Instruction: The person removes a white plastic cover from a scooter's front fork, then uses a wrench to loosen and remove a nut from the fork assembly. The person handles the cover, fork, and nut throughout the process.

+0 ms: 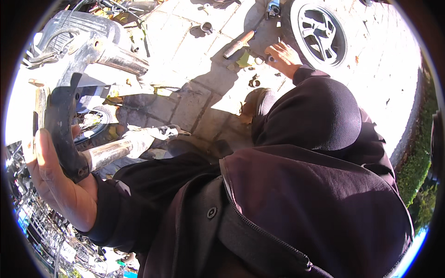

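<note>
My left hand (58,185) is wrapped around the lower end of the black curved yoke of a motorcycle front fork (62,106), holding it up at the left. Two worn metal tubes stick out from the yoke; the nearer one ends in a pale, dirty section. My right hand (283,59) reaches down to the paving beside the wheel, fingers curled around a small round metal part (271,59). Close by lie small metal rings (254,82), a yellowish leaf (245,59) and a reddish-brown rod-shaped piece (239,44).
A spoked-pattern wheel with a dark tyre (320,34) lies at the upper right. A metal collar (206,28) and a blue object (273,8) rest on the paving. A ribbed dark cover (85,28) and cables fill the upper left. Green hedge (415,171) lines the right.
</note>
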`<state>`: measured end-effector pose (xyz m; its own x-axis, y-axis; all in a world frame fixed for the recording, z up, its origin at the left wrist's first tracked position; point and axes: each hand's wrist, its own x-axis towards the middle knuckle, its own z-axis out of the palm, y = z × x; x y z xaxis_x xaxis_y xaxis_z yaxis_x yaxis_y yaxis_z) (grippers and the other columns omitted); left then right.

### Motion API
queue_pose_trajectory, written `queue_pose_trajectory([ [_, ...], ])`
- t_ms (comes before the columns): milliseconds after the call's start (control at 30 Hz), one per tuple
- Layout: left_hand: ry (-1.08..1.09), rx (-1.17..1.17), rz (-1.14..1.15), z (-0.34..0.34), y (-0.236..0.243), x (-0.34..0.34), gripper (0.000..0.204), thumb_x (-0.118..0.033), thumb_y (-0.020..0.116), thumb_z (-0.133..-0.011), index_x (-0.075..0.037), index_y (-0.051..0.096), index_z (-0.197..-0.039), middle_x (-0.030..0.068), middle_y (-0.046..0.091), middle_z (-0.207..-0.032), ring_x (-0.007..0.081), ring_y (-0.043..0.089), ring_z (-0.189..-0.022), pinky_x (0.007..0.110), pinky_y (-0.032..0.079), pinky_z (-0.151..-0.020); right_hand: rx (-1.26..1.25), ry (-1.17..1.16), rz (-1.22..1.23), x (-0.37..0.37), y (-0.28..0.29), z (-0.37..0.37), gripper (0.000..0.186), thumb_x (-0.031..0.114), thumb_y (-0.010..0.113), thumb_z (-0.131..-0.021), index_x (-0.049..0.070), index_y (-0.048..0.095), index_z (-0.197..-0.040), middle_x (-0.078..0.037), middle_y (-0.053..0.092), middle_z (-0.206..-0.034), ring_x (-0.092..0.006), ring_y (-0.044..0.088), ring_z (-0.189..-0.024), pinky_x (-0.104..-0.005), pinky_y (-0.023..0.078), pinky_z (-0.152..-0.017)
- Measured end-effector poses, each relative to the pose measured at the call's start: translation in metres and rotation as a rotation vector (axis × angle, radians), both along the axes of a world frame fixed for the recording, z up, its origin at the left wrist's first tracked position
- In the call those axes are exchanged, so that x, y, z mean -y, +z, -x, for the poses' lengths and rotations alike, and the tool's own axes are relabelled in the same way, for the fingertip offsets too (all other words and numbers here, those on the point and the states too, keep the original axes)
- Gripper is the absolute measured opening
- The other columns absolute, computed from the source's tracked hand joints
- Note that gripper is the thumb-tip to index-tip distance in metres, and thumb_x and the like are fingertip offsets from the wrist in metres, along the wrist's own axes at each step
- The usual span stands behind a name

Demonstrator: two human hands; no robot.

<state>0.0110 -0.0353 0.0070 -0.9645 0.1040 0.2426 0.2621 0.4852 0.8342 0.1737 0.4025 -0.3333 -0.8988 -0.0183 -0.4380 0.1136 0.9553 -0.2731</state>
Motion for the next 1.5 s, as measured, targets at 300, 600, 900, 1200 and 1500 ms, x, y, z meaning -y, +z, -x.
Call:
queue_pose_trajectory([
  [300, -0.008, 0.085, -0.288, -0.008, -0.001, -0.051, 0.039, -0.013, 0.073, -0.09, 0.011, 0.062, -0.12, 0.0162, 0.071, -0.109, 0.0193, 0.068, -0.099, 0.028, 0.052, -0.091, 0.088, 0.187, -0.074, 0.022, -0.052, -0.019, 0.027, 0.022, 0.074, -0.084, 0.007, 0.063, -0.103, -0.012, 0.068, -0.09, -0.0314, 0.066, -0.088, -0.0417, 0.051, -0.08],
  [600, -0.162, 0.109, -0.269, -0.008, 0.008, -0.047, 0.034, -0.007, 0.07, -0.091, 0.002, 0.056, -0.121, 0.0058, 0.065, -0.102, 0.0112, 0.06, -0.091, 0.028, 0.048, -0.084, 0.014, -0.683, 0.928, 0.019, 0.081, 0.055, 0.015, 0.014, 0.065, -0.092, -0.001, 0.064, -0.094, -0.005, 0.066, -0.079, -0.0087, 0.059, -0.057, -0.0239, 0.045, -0.048],
  [900, -0.243, 0.099, -0.315, -0.001, 0.01, -0.038, 0.044, -0.007, 0.073, -0.084, 0.002, 0.054, -0.122, 0.0111, 0.064, -0.109, 0.0188, 0.062, -0.099, 0.034, 0.049, -0.09, -0.259, -0.328, 1.222, 0.084, 0.354, 0.188, 0.034, 0.028, 0.057, -0.104, 0.002, 0.065, -0.124, -0.008, 0.073, -0.094, -0.01, 0.069, -0.068, -0.021, 0.052, -0.055],
  [1200, -0.364, 0.095, 0.231, 0.023, 0.07, -0.009, 0.05, -0.023, 0.082, -0.081, 0.001, 0.058, -0.117, 0.0118, 0.064, -0.099, 0.0197, 0.063, -0.091, 0.034, 0.049, -0.085, -0.77, 0.383, 1.011, 0.155, 0.505, 0.262, 0.042, 0.04, 0.057, -0.102, 0.01, 0.066, -0.13, -0.005, 0.074, -0.105, -0.0106, 0.069, -0.083, -0.0251, 0.056, -0.077],
  [1500, -0.3, 0.015, -0.422, 0.043, 0.111, -0.015, 0.045, -0.026, 0.077, -0.09, 0.003, 0.062, -0.121, 0.0046, 0.064, -0.096, 0.0079, 0.057, -0.088, 0.022, 0.046, -0.079, -0.726, 0.576, 0.928, 0.173, 0.525, 0.257, 0.036, 0.031, 0.06, -0.101, 0.003, 0.066, -0.124, -0.007, 0.071, -0.105, -0.0134, 0.064, -0.092, -0.0253, 0.051, -0.083],
])
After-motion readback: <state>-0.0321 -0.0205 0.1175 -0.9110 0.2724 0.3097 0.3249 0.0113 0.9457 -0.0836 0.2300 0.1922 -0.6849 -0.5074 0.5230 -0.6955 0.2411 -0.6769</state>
